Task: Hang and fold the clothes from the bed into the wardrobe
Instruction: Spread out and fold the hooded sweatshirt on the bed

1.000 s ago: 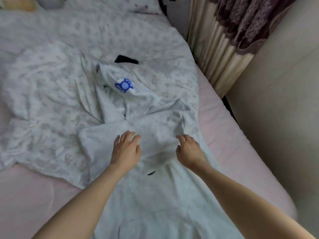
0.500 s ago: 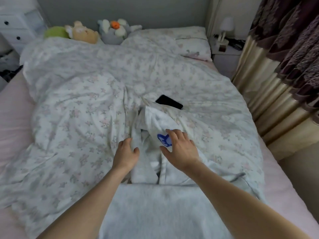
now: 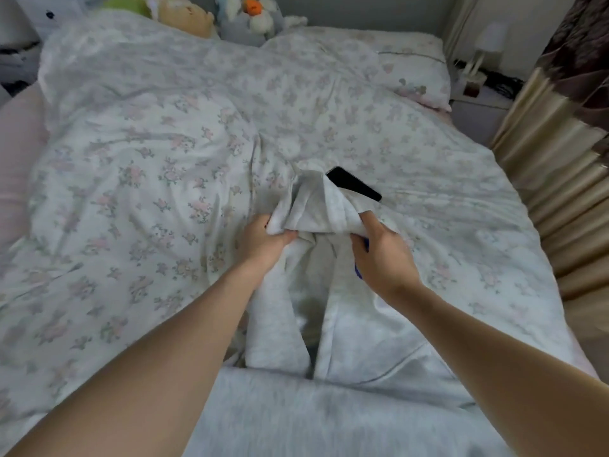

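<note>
Grey wall (image 3: 362, 8), beige curtain (image 3: 540, 166), white nightstand (image 3: 474, 117), small lamp (image 3: 487, 44)

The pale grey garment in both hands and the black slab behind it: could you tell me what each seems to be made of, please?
The pale grey garment looks like soft matte knit, probably cotton jersey: it bunches and drapes in loose folds. The black slab looks rigid and glossy, likely a glass-fronted phone, flat with sharp edges.
</note>
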`<state>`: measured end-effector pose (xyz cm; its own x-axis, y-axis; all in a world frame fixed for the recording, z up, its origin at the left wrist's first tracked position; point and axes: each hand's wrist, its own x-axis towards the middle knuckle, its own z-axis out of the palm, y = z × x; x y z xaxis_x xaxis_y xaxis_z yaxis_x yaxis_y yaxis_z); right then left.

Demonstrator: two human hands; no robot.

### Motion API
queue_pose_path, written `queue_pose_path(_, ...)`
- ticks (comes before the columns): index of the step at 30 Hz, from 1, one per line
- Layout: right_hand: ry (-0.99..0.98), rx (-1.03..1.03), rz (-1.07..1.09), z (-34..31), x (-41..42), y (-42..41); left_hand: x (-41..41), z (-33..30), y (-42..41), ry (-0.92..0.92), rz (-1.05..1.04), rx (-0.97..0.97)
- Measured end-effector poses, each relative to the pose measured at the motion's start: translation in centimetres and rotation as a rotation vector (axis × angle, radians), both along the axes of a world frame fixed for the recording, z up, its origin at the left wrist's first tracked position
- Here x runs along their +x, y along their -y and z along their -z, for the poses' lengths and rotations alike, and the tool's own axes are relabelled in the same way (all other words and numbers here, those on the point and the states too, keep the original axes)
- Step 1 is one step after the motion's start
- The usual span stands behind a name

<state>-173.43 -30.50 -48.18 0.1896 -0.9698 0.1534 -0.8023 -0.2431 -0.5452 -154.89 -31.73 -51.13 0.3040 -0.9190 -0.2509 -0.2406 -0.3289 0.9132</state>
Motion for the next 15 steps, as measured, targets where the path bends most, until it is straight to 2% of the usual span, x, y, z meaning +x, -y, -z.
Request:
queue_pose_path(4,0.169,-0.037,0.100,-2.0,-1.9,-0.4,-0.6,-3.5,-1.2,0.051,0.149,-0.111)
queue_pose_path(8,0.367,0.032,0.052,-4.5,-2.9,-2.6,-1.4,-6.8,-3.5,0.173,0.212,-0.218)
queue_pose_path(12,0.395,0.217,-0.100,-6.8,-3.3,-5.8,-2.7,-9.2,-7.2,0.332,0.209,-0.354)
queue_pose_path(15,0.257,0.211,-0.020,-8.7,-2.9,-8.0,-3.3,-10.8,-10.0,0.498,0.207,-0.397)
